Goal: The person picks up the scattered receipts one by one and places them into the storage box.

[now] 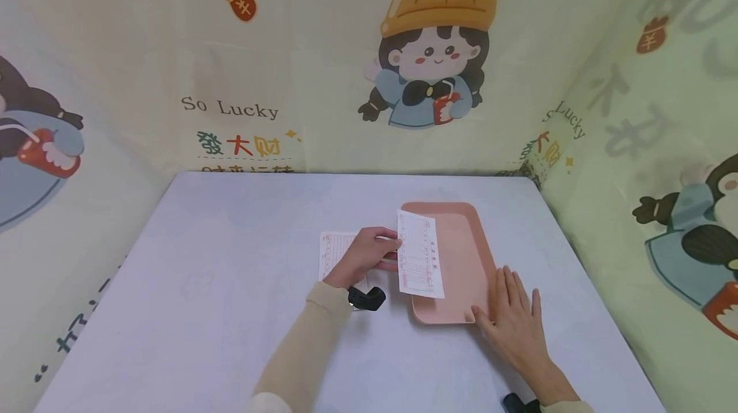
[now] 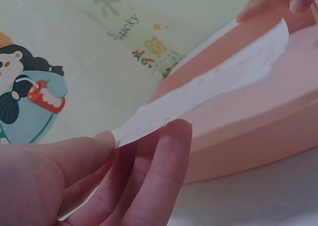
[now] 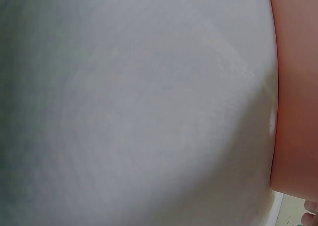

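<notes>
My left hand point(image 1: 369, 253) pinches the left edge of a white printed form slip point(image 1: 419, 256), thumb on top and fingers beneath. The slip is held over the left side of a pink rectangular tray point(image 1: 467, 259). In the left wrist view the sheet point(image 2: 213, 89) slants upward, away from the thumb. At the tray's near right corner my right hand point(image 1: 516, 330) lies with straight fingers beside the rim; whether it touches is hard to tell. A second printed slip point(image 1: 333, 251) lies on the table, partly hidden beneath my left hand and wrist.
The white table point(image 1: 202, 310) carries the tray right of centre. A patterned cloth point(image 1: 328, 67) hangs behind the table and along both sides. Each wrist wears a black band point(image 1: 367, 298). The right wrist view shows mostly a blurred pale surface, with the tray wall point(image 3: 298, 97) at its right.
</notes>
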A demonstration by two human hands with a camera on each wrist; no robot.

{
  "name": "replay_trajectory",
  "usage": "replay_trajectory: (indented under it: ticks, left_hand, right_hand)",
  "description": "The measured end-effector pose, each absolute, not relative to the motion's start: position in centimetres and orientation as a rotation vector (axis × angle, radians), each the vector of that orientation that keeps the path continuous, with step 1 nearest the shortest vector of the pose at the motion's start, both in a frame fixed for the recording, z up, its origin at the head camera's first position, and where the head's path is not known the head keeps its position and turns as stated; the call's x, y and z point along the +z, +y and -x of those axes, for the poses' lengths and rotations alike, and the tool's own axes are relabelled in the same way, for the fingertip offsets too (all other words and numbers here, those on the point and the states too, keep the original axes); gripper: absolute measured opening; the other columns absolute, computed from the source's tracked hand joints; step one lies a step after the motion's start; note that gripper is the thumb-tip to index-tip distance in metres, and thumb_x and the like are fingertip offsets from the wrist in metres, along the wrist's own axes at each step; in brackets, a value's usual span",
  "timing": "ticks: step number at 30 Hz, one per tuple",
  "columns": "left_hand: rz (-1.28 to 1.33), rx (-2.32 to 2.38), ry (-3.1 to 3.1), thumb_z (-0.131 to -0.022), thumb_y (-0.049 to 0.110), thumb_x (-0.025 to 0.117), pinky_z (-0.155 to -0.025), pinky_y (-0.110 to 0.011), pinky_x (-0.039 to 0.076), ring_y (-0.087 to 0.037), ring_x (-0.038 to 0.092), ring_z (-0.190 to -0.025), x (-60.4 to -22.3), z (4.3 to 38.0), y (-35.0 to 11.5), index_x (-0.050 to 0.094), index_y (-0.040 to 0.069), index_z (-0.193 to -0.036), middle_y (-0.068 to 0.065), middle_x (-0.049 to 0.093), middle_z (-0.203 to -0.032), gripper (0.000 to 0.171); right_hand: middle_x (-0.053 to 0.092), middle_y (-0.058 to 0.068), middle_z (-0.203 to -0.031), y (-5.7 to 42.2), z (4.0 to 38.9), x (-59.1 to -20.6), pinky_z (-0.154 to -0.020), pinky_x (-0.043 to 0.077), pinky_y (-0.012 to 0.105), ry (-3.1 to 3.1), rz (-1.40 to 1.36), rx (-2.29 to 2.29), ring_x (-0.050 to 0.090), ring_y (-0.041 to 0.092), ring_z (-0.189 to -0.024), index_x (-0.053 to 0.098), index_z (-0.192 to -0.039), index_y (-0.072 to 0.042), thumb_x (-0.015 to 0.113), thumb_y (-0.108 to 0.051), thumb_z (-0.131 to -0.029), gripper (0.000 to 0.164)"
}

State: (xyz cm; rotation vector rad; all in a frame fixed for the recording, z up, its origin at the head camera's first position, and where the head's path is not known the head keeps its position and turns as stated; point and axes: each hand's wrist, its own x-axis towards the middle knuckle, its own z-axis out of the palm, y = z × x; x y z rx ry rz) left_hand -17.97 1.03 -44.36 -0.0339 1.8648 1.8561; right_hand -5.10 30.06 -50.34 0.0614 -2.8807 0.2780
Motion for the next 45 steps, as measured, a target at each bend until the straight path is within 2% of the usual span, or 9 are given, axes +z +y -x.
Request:
replay_trajectory:
  ticks: [13,18,21,26,31,40,45]
  left_hand:
    - [0.08,1.867,1.951,-0.093,0.011,0.067,-0.072,-0.041,0.062,-0.025,0.075,-0.078,-44.3,17.7,4.1,0.063,-0.001,-0.116,-0.017,0.072,-0.099,0.027]
    - [0.11,1.866,1.963,-0.092,0.01,0.067,-0.069,-0.038,0.063,-0.021,0.074,-0.072,-44.1,17.5,4.7,0.063,0.0,-0.114,-0.014,0.071,-0.092,0.025]
    - [0.102,1.852,1.961,-0.093,0.012,0.066,-0.07,-0.037,0.063,-0.025,0.075,-0.074,-44.0,17.5,4.5,0.062,-0.001,-0.116,-0.016,0.073,-0.093,0.026]
    - [0.083,1.784,1.996,-0.096,0.018,0.063,-0.07,-0.032,0.062,-0.028,0.075,-0.086,-43.4,17.6,3.5,0.06,0.0,-0.122,-0.016,0.073,-0.104,0.032]
    - [0.063,1.824,1.99,-0.096,0.02,0.063,-0.067,-0.033,0.063,-0.031,0.074,-0.095,-42.9,18.0,2.0,0.062,-0.001,-0.121,-0.019,0.071,-0.11,0.032]
    - [0.082,1.8,2.025,-0.097,0.027,0.063,-0.068,-0.033,0.063,-0.027,0.074,-0.095,-42.4,18.2,-1.4,0.061,0.004,-0.124,-0.016,0.07,-0.115,0.036]
    - [0.101,1.801,2.065,-0.097,0.029,0.063,-0.069,-0.033,0.063,-0.031,0.072,-0.101,-42.4,18.1,-3.7,0.059,0.005,-0.126,-0.02,0.067,-0.121,0.038]
  right_hand:
    - [0.031,0.03,-0.155,29.9,5.0,-50.6,-0.112,0.016,0.073,-2.878,-0.052,0.292,0.027,0.047,-0.142,0.027,-0.151,0.007,0.064,-0.048,-0.087,0.093]
    - [0.031,0.03,-0.154,29.9,5.0,-50.6,-0.112,0.016,0.073,-2.886,-0.047,0.288,0.027,0.047,-0.142,0.026,-0.152,0.007,0.063,-0.048,-0.087,0.092]
    - [0.031,0.03,-0.154,29.9,5.0,-50.6,-0.112,0.016,0.073,-2.893,-0.047,0.296,0.027,0.046,-0.143,0.025,-0.152,0.007,0.062,-0.048,-0.088,0.092]
    - [0.029,0.031,-0.155,29.8,4.9,-50.5,-0.112,0.015,0.073,-2.912,-0.04,0.305,0.026,0.047,-0.143,0.02,-0.153,0.006,0.061,-0.049,-0.089,0.094]
    - [0.028,0.031,-0.155,29.7,4.9,-50.3,-0.112,0.015,0.074,-2.909,-0.041,0.312,0.027,0.049,-0.142,0.019,-0.154,0.005,0.062,-0.049,-0.089,0.095]
    - [0.027,0.032,-0.155,29.7,4.9,-50.3,-0.112,0.013,0.074,-2.933,-0.03,0.326,0.025,0.049,-0.142,0.018,-0.154,0.006,0.061,-0.049,-0.09,0.095]
    - [0.027,0.032,-0.155,29.7,4.9,-50.2,-0.113,0.012,0.073,-2.935,-0.036,0.342,0.024,0.048,-0.143,0.018,-0.154,0.006,0.06,-0.049,-0.091,0.094]
